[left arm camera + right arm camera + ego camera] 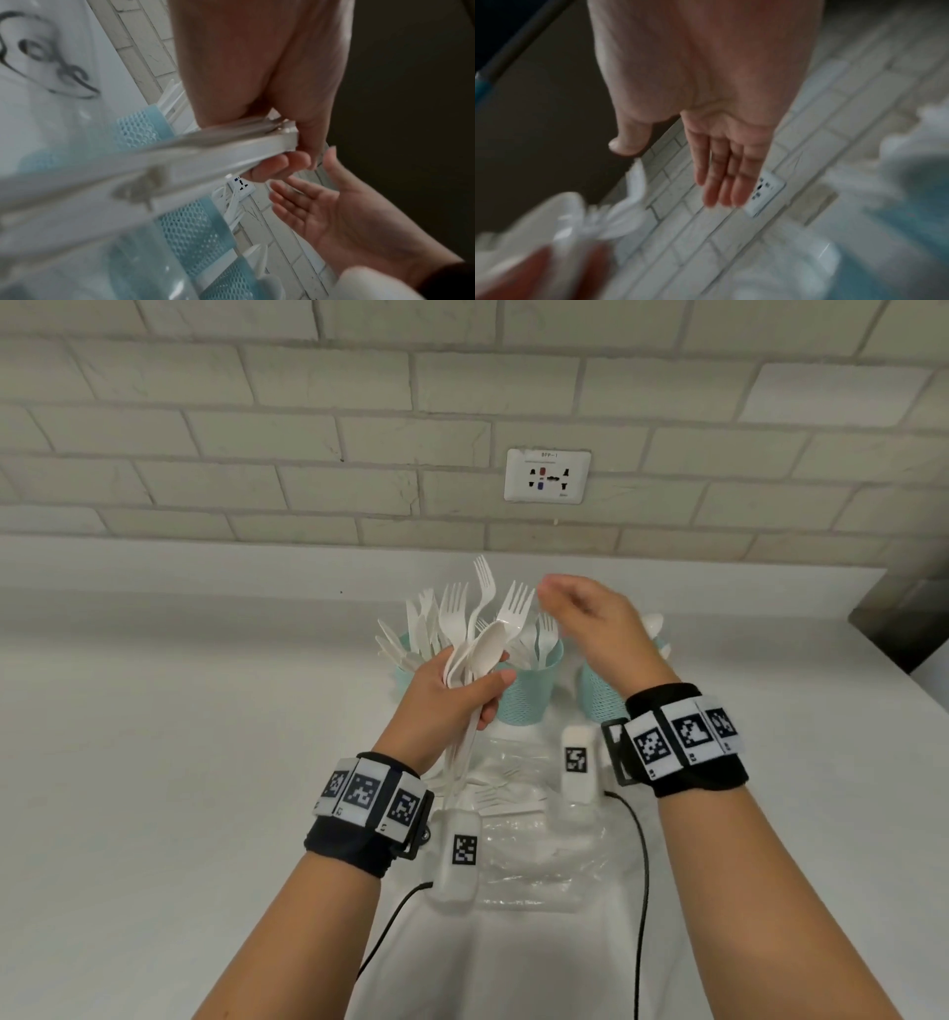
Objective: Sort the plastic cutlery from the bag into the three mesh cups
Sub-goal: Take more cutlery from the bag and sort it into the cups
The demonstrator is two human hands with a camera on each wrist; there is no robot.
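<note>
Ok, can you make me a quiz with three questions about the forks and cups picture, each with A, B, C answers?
1. Where is the clear plastic bag?
A. on the counter between the two arms
B. hanging on the wall
C. inside a cup

2. What colour are the mesh cups?
A. red
B. light blue-green
C. black

3. What is the right hand doing?
A. gripping a spoon
B. pressing the wall socket
C. open, holding nothing

Answers:
1. A, the bag lies flat on the white counter, nearer the person than the cups.
2. B, all three cups show teal mesh.
3. C, its fingers are straight and empty in the right wrist view, while the left hand grips the bunch of cutlery.
</note>
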